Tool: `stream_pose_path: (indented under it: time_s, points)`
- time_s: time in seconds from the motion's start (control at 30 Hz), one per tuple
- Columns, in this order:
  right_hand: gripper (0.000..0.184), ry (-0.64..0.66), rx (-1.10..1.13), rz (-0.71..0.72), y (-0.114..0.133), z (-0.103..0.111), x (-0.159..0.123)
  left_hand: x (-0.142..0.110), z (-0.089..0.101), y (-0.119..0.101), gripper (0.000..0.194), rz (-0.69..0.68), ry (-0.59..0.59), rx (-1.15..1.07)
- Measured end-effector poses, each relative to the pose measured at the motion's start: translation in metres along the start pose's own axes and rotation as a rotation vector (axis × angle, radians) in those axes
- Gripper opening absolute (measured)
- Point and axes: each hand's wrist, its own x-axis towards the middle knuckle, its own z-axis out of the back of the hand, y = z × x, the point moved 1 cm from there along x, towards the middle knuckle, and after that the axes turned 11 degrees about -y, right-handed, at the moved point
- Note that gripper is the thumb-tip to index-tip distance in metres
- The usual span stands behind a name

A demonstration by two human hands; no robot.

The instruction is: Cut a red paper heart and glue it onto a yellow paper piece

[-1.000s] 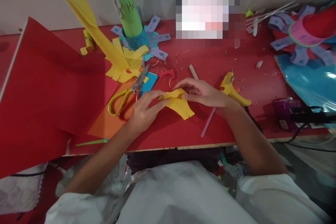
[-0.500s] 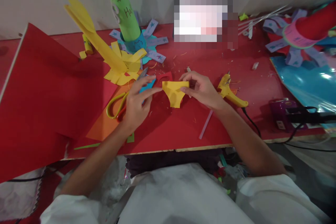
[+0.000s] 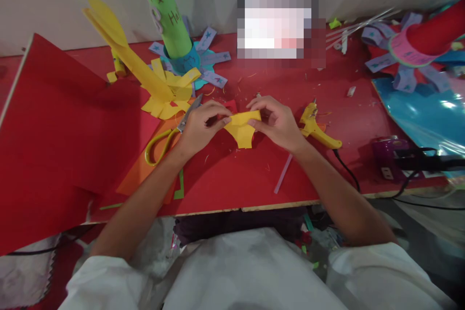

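A small yellow paper cutout (image 3: 242, 131), wide at the top and narrow at the bottom, is held up between my two hands. My left hand (image 3: 203, 126) pinches its upper left corner between thumb and fingers. At the upper right corner, my right hand (image 3: 278, 123) grips it the same way. The top edge looks folded over. Scissors with yellow handles (image 3: 160, 143) lie just left of my left hand, partly under my forearm. A scrap of red paper (image 3: 230, 105) shows behind the cutout.
A yellow glue gun (image 3: 319, 128) lies right of my right hand, its cord running over the table edge. A purple strip (image 3: 282, 174) lies nearer me. Behind stand a yellow paper figure (image 3: 145, 72) and a green paper tube (image 3: 170, 19). Large red sheet (image 3: 54, 140) at left, blue film (image 3: 417, 111) at right.
My left hand has moved right and closed on the cutout's left corner, where its fingers were spread before. The cutout has tilted slightly, and my right hand keeps its hold.
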Motion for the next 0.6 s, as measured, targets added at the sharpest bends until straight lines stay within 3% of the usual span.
stream_pose_path:
  time_s: [0.17, 0.23, 0.33, 0.6]
  points:
    - [0.051, 0.025, -0.057, -0.028, 0.01, 0.006, -0.001, -0.002, 0.002, -0.004, 0.014, -0.014, -0.016, -0.042]
    - [0.045, 0.005, -0.129, 0.029, 0.014, 0.01, 0.001, -0.002, 0.004, -0.006, 0.013, -0.007, -0.021, -0.048]
    - [0.03, 0.016, -0.21, 0.138, 0.02, 0.014, 0.003, -0.001, 0.007, -0.009, 0.013, -0.015, -0.014, -0.031]
    - [0.04, 0.121, -0.23, 0.136, 0.02, 0.008, 0.001, -0.002, 0.007, -0.019, 0.023, -0.073, -0.118, 0.072]
